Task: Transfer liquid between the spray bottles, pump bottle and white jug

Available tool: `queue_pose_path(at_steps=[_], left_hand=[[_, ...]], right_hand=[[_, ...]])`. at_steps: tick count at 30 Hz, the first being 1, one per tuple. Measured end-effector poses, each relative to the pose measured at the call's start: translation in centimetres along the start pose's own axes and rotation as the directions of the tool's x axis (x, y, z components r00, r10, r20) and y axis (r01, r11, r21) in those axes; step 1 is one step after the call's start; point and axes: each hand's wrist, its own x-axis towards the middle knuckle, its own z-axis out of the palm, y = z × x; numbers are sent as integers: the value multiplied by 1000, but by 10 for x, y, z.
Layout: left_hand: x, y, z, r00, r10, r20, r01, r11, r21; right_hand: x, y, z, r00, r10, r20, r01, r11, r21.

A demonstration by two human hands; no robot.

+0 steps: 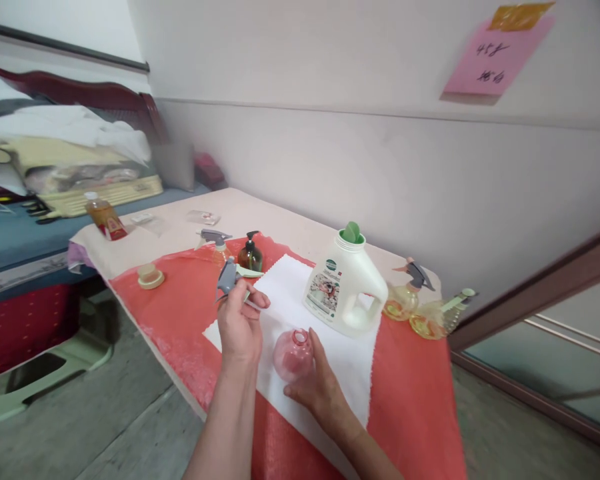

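In my left hand (241,323) is a grey spray nozzle (226,280), fingers curled around its lower part, above the white cloth (285,287). My right hand (317,390) wraps the right side of a round pink bottle (290,363); its mouth is uncovered and faces up. A large white jug (343,283) with a green piece in its mouth stands behind the bottle. Beyond the nozzle stand a dark pump bottle (251,255) and a clear spray bottle (221,252) with a grey head.
Yellowish spray bottles (403,301) stand at the table's right edge. A small cup-like cap (151,277) sits on the red cover (180,300) at left. An amber bottle (105,215) is at the far left corner. A green stool (55,367) stands left, a wall behind.
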Motion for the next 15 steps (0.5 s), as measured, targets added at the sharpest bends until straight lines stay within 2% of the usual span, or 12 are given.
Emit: queue_pose_path(at_steps=[5,8,11,13,15], left_hand=[[-7,-5,3,990,85,116,-112,962,248],[-12,-7,4,974,48,223,-141,895,422],[-17,-9,7,948,-70,311,-106,850,516],[-20,-13,9,940,-130,316,-59,848,526],[-22,-20,11,934,-200,297,35,877,480]], right_hand=[[16,-4,12,994,-52,-92,45,997,-70],[17,-18,8,987,-89,-135,75,992,-106],[12,-36,-12,987,-104,-119,88,988,-128],[7,-48,-30,991,-75,-108,58,987,-151],[2,-58,-49,993,-33,-110,12,982,-189]])
